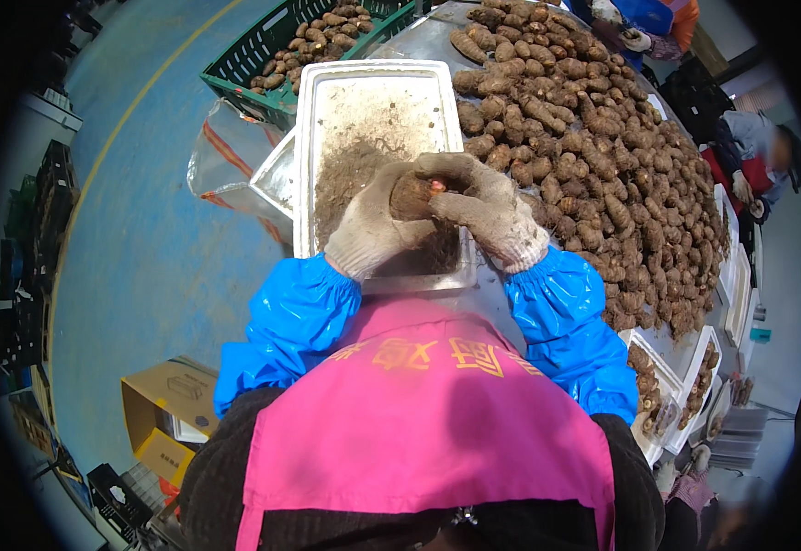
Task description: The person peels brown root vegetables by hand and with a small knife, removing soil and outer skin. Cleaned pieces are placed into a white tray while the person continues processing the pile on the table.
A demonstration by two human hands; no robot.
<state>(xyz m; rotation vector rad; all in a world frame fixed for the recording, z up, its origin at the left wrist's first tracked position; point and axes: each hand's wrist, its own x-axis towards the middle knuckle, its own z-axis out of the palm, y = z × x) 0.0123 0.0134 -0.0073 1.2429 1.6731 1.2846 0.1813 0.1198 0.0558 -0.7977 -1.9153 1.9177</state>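
Note:
A brown, hairy taro corm (411, 198) with a pinkish tip is held between my two gloved hands. My left hand (376, 220), in a soiled knit glove, wraps around its left side and underside. On the right, my right hand (480, 203) has its thumb and fingers at the pink end. Below them stands a white foam box (376, 72), its bottom strewn with loose soil (345, 172). A large heap of taro corms (593, 151) covers the metal table just right of the box.
A green plastic crate (235, 72) holding corms stands beyond the box. A clear woven-edged bag (225, 155) hangs at the box's left. Foam trays (693, 386) with corms line the table's right side. Co-workers' gloved hands (635, 40) are at the far side. An open carton (159, 399) sits behind left.

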